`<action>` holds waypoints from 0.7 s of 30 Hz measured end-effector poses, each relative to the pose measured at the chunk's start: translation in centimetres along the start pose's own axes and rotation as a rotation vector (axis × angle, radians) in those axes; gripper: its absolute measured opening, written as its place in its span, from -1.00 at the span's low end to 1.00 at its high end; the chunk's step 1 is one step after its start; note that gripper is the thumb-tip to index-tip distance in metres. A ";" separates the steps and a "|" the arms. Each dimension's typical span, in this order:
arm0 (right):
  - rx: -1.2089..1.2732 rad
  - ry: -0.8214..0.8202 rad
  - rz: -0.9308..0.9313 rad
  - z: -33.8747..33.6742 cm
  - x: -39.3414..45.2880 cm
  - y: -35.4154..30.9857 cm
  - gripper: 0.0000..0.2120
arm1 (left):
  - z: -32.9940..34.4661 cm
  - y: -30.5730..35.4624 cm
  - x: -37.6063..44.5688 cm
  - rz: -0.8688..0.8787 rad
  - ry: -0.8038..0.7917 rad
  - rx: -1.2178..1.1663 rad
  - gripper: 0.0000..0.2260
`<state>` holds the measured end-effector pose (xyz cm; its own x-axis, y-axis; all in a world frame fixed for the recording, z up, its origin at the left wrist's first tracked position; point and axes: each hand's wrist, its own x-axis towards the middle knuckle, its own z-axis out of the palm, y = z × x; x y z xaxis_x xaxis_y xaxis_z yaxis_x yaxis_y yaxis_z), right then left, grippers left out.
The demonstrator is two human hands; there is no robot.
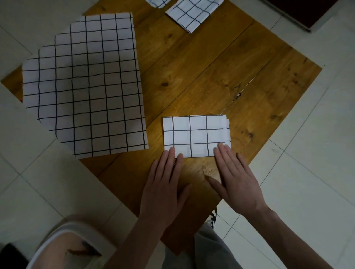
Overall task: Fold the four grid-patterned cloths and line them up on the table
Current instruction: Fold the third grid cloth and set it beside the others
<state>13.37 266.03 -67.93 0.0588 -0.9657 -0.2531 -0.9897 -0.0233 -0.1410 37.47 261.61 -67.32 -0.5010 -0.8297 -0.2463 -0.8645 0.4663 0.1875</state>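
Note:
A small folded white cloth with a black grid [194, 134] lies flat on the wooden table [201, 76] in front of me. My left hand [165, 184] rests flat, fingertips on the cloth's near left edge. My right hand [236, 176] lies flat too, fingertips touching the near right corner. Both hands hold nothing. A large unfolded grid cloth [86, 86] is spread over the table's left side and hangs past its edge. At the far edge sits a folded grid cloth [192, 13], and beside it the corner of another folded cloth [157, 2], cut off by the frame.
The table stands corner-on to me over pale floor tiles [307, 153]. A light plastic stool or bin [65, 245] sits at the lower left. My trouser leg and shoe [212, 220] show under the near table corner. A dark cabinet base [307, 13] is at the top right.

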 end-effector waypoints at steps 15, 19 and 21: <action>0.110 0.050 0.077 -0.3 -0.1 -0.2 -0.31 | -0.8 0.1 0.1 -0.007 -0.004 0.055 -0.30; 0.108 0.083 0.087 -0.4 0.0 -0.3 -0.34 | -1.6 0.3 0.8 -0.004 0.041 0.042 -0.36; 0.126 0.110 0.093 -0.5 0.2 -0.5 -0.36 | -1.9 0.4 1.3 -0.006 0.087 0.008 -0.41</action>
<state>13.78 265.73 -67.46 -0.0539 -0.9848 -0.1653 -0.9656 0.0936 -0.2426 36.52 260.17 -65.80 -0.4911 -0.8556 -0.1639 -0.8677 0.4638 0.1788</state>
